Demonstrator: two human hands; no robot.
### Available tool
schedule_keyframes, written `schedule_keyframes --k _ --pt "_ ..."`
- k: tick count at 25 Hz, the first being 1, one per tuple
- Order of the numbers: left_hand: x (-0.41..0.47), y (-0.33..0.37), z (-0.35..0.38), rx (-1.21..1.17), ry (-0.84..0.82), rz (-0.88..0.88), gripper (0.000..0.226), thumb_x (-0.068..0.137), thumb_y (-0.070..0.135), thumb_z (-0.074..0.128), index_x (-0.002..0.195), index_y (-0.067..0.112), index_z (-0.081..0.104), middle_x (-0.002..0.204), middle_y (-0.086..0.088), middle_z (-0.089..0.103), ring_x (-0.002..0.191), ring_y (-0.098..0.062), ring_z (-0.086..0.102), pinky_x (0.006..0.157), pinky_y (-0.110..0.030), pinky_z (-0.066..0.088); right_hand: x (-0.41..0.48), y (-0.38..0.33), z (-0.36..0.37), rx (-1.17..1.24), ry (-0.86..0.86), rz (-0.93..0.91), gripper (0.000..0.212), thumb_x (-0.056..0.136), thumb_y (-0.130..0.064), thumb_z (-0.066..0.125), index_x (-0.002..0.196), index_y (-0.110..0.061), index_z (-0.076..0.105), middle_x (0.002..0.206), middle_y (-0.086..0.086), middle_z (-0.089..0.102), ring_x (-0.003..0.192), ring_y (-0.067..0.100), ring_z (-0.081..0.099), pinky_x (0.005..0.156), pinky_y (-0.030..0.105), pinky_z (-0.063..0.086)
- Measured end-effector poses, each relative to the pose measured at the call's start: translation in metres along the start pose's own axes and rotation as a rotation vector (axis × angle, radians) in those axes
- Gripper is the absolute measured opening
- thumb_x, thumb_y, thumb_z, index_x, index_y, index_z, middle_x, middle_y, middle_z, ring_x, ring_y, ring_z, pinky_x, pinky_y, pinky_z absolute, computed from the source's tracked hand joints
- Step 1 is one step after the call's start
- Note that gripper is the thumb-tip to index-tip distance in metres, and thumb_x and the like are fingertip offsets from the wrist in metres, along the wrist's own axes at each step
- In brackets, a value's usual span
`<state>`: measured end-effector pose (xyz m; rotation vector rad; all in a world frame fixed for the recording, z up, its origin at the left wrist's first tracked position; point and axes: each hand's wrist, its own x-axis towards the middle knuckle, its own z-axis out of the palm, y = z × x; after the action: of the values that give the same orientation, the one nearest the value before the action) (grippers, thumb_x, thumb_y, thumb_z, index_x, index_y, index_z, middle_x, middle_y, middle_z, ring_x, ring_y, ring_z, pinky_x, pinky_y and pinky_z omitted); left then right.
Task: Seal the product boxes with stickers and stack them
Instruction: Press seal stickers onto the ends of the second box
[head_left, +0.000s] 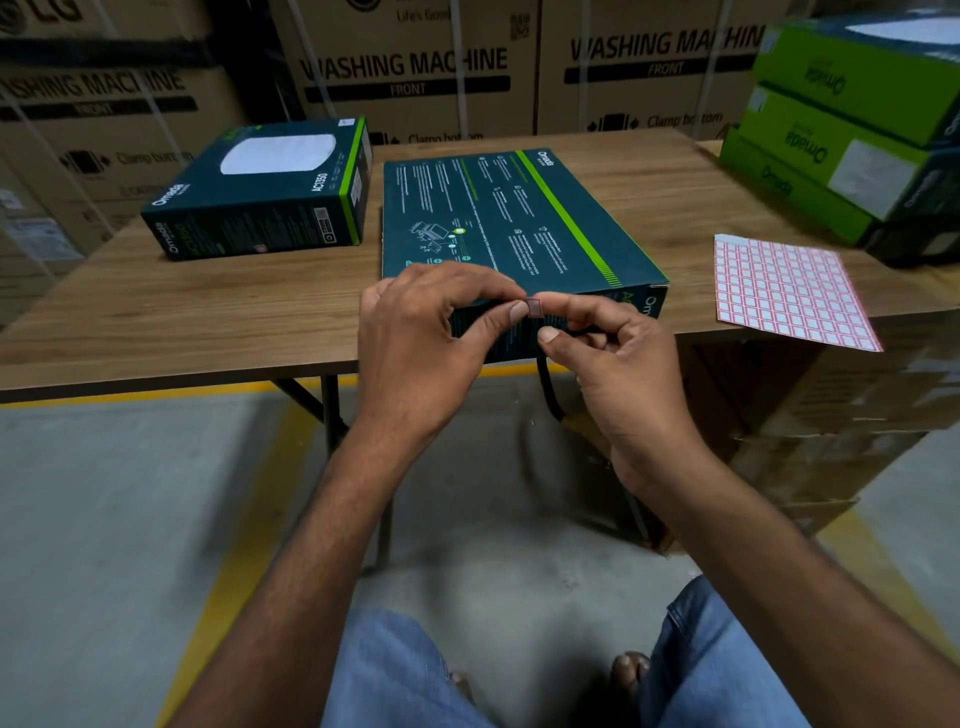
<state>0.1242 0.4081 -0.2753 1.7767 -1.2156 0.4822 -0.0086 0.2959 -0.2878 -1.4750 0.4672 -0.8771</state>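
A dark teal product box (498, 218) with a green stripe lies flat at the table's near edge, printed back side up. In front of its near side both hands meet on a small red-bordered sticker (534, 306). My left hand (421, 332) pinches the sticker's left edge between thumb and forefinger. My right hand (613, 343) pinches its right edge. I cannot tell whether the sticker touches the box. A sheet of red-bordered stickers (789, 291) lies to the right, overhanging the table edge. A second teal box (260, 192) sits at the left.
The wooden folding table (156, 312) stands on a concrete floor with yellow lines. A stack of green and teal boxes (852, 119) fills the table's right end. Large washing machine cartons (405, 67) stand behind. Brown cartons (831, 415) sit under the table's right side.
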Motion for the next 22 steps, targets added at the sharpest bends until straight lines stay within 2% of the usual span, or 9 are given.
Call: schedule_keyframes --k 3,7,9,11,12,15,17,19,22 --pt "0.000 0.001 -0.001 0.020 -0.013 -0.002 0.011 0.094 0.047 0.074 0.099 0.038 0.079 0.105 0.024 0.074 0.106 -0.007 0.068 0.092 -0.055 0.050 0.001 0.002 0.001 -0.005 0.000 0.007 0.027 0.091 -0.002 0.075 0.110 -0.019 0.080 0.125 0.018 0.068 0.106 0.028 0.069 0.090 0.024 0.056" --pt "0.000 0.001 -0.002 -0.009 -0.018 -0.026 0.009 0.095 0.043 0.074 0.100 0.036 0.077 0.104 0.022 0.074 0.105 -0.007 0.067 0.093 -0.056 0.049 -0.002 -0.003 -0.001 0.020 -0.014 0.040 0.026 0.091 0.000 0.074 0.110 -0.017 0.080 0.115 0.009 0.072 0.088 0.008 0.062 0.077 0.013 0.050" --pt "0.000 -0.003 -0.006 -0.061 -0.029 -0.036 0.011 0.095 0.038 0.075 0.104 0.033 0.077 0.105 0.021 0.075 0.105 -0.006 0.068 0.094 -0.055 0.052 -0.004 -0.007 -0.002 0.023 -0.018 0.054 0.026 0.092 0.000 0.073 0.111 -0.016 0.079 0.106 0.002 0.073 0.084 0.007 0.057 0.073 0.010 0.048" --pt "-0.001 -0.009 -0.011 -0.064 -0.055 -0.004 0.016 0.094 0.032 0.077 0.109 0.027 0.079 0.114 0.018 0.075 0.111 -0.006 0.068 0.096 -0.053 0.053 -0.004 -0.006 -0.001 0.008 0.001 0.021 0.023 0.093 -0.005 0.075 0.110 -0.019 0.080 0.112 0.003 0.072 0.089 0.018 0.064 0.082 0.017 0.055" --pt "-0.001 -0.011 -0.013 -0.047 -0.064 0.018 0.018 0.094 0.031 0.077 0.111 0.025 0.080 0.118 0.016 0.074 0.114 -0.006 0.068 0.097 -0.052 0.053 -0.003 -0.005 -0.001 -0.027 0.027 -0.021 0.019 0.093 -0.010 0.076 0.109 -0.021 0.080 0.117 0.006 0.070 0.095 0.024 0.068 0.090 0.026 0.059" --pt "-0.002 -0.016 -0.013 -0.028 -0.051 0.029 0.020 0.093 0.031 0.079 0.112 0.024 0.081 0.120 0.014 0.075 0.115 -0.007 0.068 0.097 -0.052 0.053 -0.002 -0.001 0.000 -0.230 0.105 -0.158 0.012 0.092 -0.030 0.080 0.103 -0.035 0.081 0.114 -0.002 0.057 0.109 0.018 0.061 0.099 0.042 0.057" --pt "-0.004 -0.017 -0.010 -0.039 -0.024 0.022 0.020 0.092 0.031 0.080 0.110 0.024 0.082 0.118 0.014 0.075 0.114 -0.006 0.069 0.097 -0.053 0.053 -0.004 0.000 0.000 -0.366 0.141 -0.235 0.010 0.089 -0.039 0.081 0.097 -0.044 0.078 0.113 -0.011 0.051 0.118 0.014 0.051 0.103 0.042 0.050" --pt "-0.006 -0.018 -0.007 -0.043 -0.006 0.027 0.019 0.092 0.031 0.080 0.110 0.023 0.082 0.117 0.014 0.076 0.113 -0.006 0.069 0.097 -0.053 0.053 -0.006 0.002 0.000 -0.483 0.180 -0.336 0.009 0.087 -0.043 0.081 0.094 -0.046 0.076 0.124 -0.017 0.047 0.123 0.010 0.041 0.109 0.038 0.042" --pt "-0.007 -0.018 -0.006 -0.062 0.013 0.022 0.019 0.091 0.031 0.081 0.108 0.022 0.082 0.116 0.013 0.076 0.112 -0.006 0.070 0.097 -0.053 0.053 -0.005 0.001 0.004 -0.503 0.196 -0.375 0.007 0.086 -0.048 0.080 0.092 -0.047 0.076 0.135 -0.024 0.043 0.128 0.008 0.034 0.114 0.038 0.033"
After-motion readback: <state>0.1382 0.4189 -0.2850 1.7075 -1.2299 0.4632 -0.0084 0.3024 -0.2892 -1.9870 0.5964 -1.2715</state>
